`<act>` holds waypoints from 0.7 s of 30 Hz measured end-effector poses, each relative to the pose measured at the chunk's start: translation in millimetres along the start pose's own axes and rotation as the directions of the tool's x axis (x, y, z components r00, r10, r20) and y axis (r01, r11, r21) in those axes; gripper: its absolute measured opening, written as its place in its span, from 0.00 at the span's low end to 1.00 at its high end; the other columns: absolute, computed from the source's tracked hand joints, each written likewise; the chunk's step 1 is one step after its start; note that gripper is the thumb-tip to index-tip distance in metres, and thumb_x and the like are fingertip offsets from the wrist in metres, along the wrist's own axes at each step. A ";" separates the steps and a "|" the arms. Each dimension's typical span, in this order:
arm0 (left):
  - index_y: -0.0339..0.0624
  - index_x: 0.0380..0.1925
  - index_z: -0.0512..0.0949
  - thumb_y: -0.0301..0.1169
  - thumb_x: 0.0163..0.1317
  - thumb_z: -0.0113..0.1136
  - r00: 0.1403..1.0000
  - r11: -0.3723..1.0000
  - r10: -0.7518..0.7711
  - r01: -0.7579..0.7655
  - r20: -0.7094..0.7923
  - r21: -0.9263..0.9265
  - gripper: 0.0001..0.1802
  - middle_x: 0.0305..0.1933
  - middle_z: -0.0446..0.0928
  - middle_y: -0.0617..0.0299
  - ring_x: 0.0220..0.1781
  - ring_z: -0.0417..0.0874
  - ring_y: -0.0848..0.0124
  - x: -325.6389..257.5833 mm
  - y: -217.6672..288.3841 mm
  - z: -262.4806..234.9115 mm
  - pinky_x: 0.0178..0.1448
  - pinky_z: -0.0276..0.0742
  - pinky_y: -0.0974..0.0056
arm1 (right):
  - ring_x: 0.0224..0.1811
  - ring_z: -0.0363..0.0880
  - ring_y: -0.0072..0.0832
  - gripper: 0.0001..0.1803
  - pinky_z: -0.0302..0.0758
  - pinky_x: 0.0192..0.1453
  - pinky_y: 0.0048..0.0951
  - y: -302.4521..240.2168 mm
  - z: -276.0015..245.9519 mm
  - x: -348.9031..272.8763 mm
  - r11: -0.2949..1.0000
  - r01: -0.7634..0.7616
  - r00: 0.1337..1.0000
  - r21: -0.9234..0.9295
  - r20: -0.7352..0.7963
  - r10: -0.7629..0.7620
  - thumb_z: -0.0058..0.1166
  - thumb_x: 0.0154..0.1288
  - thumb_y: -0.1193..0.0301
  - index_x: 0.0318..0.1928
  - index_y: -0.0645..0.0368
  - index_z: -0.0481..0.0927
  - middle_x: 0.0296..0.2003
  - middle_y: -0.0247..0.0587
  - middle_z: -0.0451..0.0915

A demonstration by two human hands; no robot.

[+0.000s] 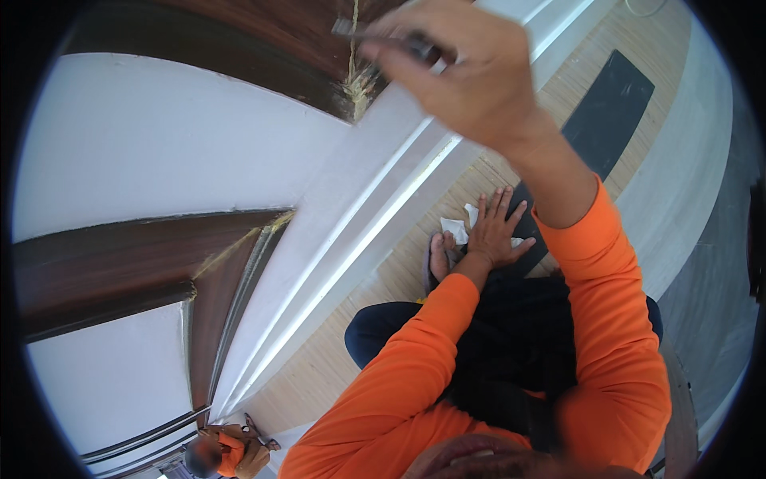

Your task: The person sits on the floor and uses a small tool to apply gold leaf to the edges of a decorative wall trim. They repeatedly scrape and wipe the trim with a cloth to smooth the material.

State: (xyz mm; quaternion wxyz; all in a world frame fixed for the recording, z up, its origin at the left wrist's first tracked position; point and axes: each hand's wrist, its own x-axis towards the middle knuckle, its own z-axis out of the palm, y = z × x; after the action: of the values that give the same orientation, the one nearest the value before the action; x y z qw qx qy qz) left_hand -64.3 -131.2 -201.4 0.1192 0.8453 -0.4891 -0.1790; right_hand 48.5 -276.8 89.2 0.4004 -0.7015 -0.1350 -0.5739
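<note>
My right hand (471,76) is raised and closed around a thin tool (375,37) with a small flat grey tip. Motion blur and my fingers hide its exact kind. The tip is over a dark brown wooden frame (295,40), by a joint with a pale, rough filler-like line (357,84) running to the frame's corner. My left hand (496,233) rests low down with fingers spread, at the edge of a dark grey flat board (610,112) on the floor. White crumpled scraps (455,231) lie beside and partly under it.
A second brown frame (215,279) with a pale joint is at the left, around a white panel (112,359). White ledges (375,215) run along the wall base. My bare foot (439,257) is beside my left hand. Another person in orange (231,453) is at the lower left.
</note>
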 end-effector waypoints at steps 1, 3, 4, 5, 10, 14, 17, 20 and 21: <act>0.53 0.79 0.64 0.67 0.66 0.54 1.000 1.000 0.003 -0.003 -0.005 0.010 0.48 0.87 0.48 0.45 0.89 0.43 0.51 -0.8 -1.5 1.5 0.89 0.30 0.38 | 0.27 0.83 0.32 0.07 0.77 0.31 0.29 -0.2 -5.4 4.2 0.997 -0.037 0.999 0.063 0.010 0.036 0.70 0.60 0.76 0.39 0.62 0.89 0.31 0.41 0.86; 0.53 0.80 0.63 0.67 0.66 0.53 1.000 1.000 0.012 -0.012 -0.017 0.025 0.48 0.87 0.47 0.45 0.89 0.42 0.51 1.5 -0.9 1.7 0.89 0.30 0.39 | 0.25 0.80 0.24 0.07 0.74 0.26 0.26 0.5 -14.8 11.7 0.978 -0.109 0.994 0.181 0.040 0.103 0.68 0.62 0.82 0.42 0.65 0.89 0.35 0.42 0.88; 0.53 0.80 0.63 0.67 0.66 0.53 1.000 1.000 0.006 -0.006 -0.002 0.026 0.48 0.87 0.47 0.45 0.89 0.42 0.51 2.3 -0.6 1.9 0.89 0.30 0.39 | 0.26 0.81 0.25 0.07 0.75 0.27 0.26 1.2 -13.9 10.9 0.974 -0.103 0.993 0.200 0.076 0.089 0.68 0.61 0.82 0.41 0.65 0.89 0.35 0.42 0.88; 0.53 0.80 0.63 0.67 0.66 0.53 1.000 1.000 0.000 0.000 0.015 0.029 0.48 0.87 0.47 0.45 0.89 0.42 0.51 2.1 -0.4 1.4 0.89 0.30 0.39 | 0.27 0.83 0.26 0.07 0.77 0.28 0.26 1.9 -11.7 8.5 0.971 -0.099 0.991 0.220 0.110 0.076 0.69 0.61 0.82 0.41 0.65 0.90 0.34 0.43 0.88; 0.54 0.81 0.62 0.68 0.67 0.51 1.000 1.000 0.010 -0.009 -0.012 0.029 0.48 0.88 0.46 0.45 0.90 0.42 0.51 1.2 -0.5 1.9 0.89 0.29 0.40 | 0.32 0.87 0.33 0.06 0.82 0.33 0.29 6.9 -17.3 13.6 0.987 0.049 0.976 0.154 0.203 -0.080 0.70 0.60 0.81 0.39 0.65 0.89 0.34 0.45 0.88; 0.53 0.80 0.62 0.68 0.67 0.51 0.999 0.999 0.019 -0.017 -0.039 0.046 0.48 0.87 0.49 0.45 0.89 0.44 0.50 0.7 -1.6 3.3 0.89 0.31 0.39 | 0.35 0.87 0.35 0.06 0.84 0.38 0.30 10.7 -21.0 14.7 0.980 0.089 0.960 0.178 0.249 -0.132 0.69 0.61 0.80 0.39 0.65 0.87 0.34 0.45 0.87; 0.53 0.80 0.62 0.68 0.67 0.51 0.999 0.998 0.024 -0.022 -0.044 0.056 0.49 0.86 0.50 0.45 0.89 0.45 0.50 1.5 -1.4 5.7 0.89 0.32 0.38 | 0.37 0.88 0.37 0.05 0.84 0.42 0.30 8.3 -20.3 13.8 0.983 0.080 0.951 0.168 0.282 -0.125 0.68 0.62 0.80 0.40 0.64 0.87 0.35 0.46 0.87; 0.53 0.80 0.63 0.68 0.67 0.52 0.999 0.999 0.030 -0.028 -0.041 0.033 0.48 0.87 0.48 0.45 0.89 0.44 0.50 3.4 -1.3 4.9 0.89 0.31 0.38 | 0.35 0.87 0.32 0.10 0.82 0.39 0.28 15.7 -28.1 14.3 0.992 0.120 0.975 0.051 0.183 -0.127 0.68 0.62 0.79 0.44 0.61 0.88 0.33 0.43 0.87; 0.53 0.80 0.64 0.67 0.67 0.53 0.999 0.999 0.029 -0.028 -0.042 0.021 0.48 0.87 0.47 0.45 0.89 0.43 0.50 3.3 -2.6 5.1 0.89 0.30 0.38 | 0.31 0.84 0.26 0.14 0.80 0.35 0.25 11.9 -30.5 10.9 0.994 0.107 0.986 0.035 0.127 -0.111 0.67 0.61 0.79 0.48 0.60 0.88 0.32 0.40 0.87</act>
State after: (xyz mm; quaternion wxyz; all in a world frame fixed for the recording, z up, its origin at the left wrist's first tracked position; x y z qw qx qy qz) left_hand -62.9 -132.9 -207.6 0.1235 0.8430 -0.5003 -0.1544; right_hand 38.2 -309.3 94.9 0.3687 -0.7229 -0.2066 -0.5467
